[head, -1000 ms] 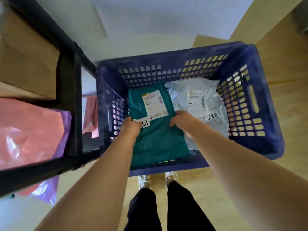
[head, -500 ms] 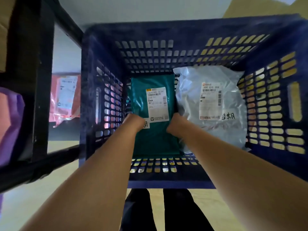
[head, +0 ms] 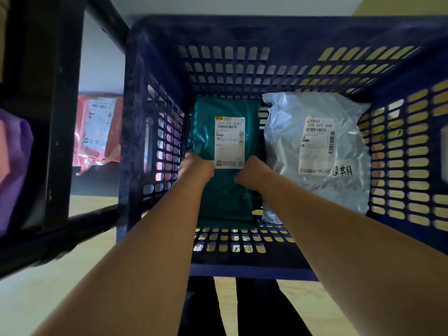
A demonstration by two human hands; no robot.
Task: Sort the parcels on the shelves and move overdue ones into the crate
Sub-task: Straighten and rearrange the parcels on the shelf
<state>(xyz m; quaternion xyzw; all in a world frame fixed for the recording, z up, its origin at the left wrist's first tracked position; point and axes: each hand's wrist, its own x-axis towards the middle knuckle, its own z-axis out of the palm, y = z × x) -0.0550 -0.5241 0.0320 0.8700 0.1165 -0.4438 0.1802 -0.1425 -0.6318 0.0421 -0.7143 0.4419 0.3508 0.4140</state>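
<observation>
A dark blue slotted crate (head: pixel 155 69) fills most of the view. Deep inside it lies a teal parcel (head: pixel 225 195) with a white label, on the left of the crate floor. My left hand (head: pixel 195 167) grips its left edge and my right hand (head: pixel 251 175) grips its right edge, both reaching down into the crate. To its right lies a silver-grey parcel (head: pixel 317 151) with a label and handwritten marks.
A black shelf frame (head: pixel 60 117) stands left of the crate. A pink parcel (head: pixel 97 132) lies on a low shelf behind it, and a purple and pink bag (head: pixel 13 166) sits at the far left. Wooden floor shows below.
The view has dropped closer into the crate. Both hands have carried the teal parcel lower, down to the crate floor beside the silver-grey parcel.
</observation>
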